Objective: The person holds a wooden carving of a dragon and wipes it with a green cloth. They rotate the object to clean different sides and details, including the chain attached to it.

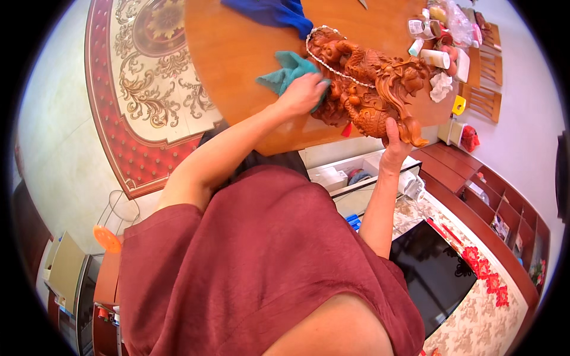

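Note:
A reddish-brown carved wooden sculpture [369,107], with scaly and curling forms, lies on a round-edged wooden table [249,111]. My left hand [305,92] is closed on a teal cloth [289,71] and presses it to the sculpture's left side; the fingers are slightly blurred. At the near right end, my right hand [395,149] grips the carving, its thumb on top and its other fingers mostly hidden beneath. A pale bead string [331,67] drapes across the carving. A small red tassel [347,130] hangs at its near edge.
Blue cloth [278,15] lies at the table's far side. Bottles, a white jar [435,58] and crumpled tissue [441,86] crowd the right edge. Wooden chairs [483,100] stand beyond. Below the table edge is an open white drawer [329,178]; a patterned rug-like floor [156,89] spreads left.

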Motion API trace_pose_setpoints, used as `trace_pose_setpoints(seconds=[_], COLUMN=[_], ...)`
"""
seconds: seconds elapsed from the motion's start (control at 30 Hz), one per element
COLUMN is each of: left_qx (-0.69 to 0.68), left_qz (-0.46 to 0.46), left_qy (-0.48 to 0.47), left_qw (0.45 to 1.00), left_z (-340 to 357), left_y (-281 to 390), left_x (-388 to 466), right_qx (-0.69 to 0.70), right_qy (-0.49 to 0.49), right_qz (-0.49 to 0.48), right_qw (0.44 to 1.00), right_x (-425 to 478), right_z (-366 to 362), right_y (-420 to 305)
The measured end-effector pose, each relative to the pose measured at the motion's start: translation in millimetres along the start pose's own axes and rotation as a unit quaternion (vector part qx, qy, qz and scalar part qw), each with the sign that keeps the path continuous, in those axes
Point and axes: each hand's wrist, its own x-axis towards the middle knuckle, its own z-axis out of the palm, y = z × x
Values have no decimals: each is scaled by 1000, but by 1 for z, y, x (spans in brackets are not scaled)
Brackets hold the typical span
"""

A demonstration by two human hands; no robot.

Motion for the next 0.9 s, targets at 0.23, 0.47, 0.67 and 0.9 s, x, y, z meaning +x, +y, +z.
trace_pose_setpoints(seconds=[0.23, 0.47, 0.67, 0.9], left_qx=[-188, 0, -85, 32], left_qz=[-29, 0, -59, 62], left_qy=[192, 43, 149, 117], left_qw=[963, 999, 983, 991], left_z=[18, 57, 22, 52], left_y=[14, -23, 10, 10], left_x=[-43, -71, -62, -62], right_qx=[15, -10, 14, 0], right_qy=[-7, 17, 13, 18], right_qz=[-30, -4, -1, 13], right_qw=[999, 1000, 1000, 1000], right_x=[-4, -3, -6, -4], right_z=[10, 3, 9, 9], right_y=[-7, -1, -8, -6])
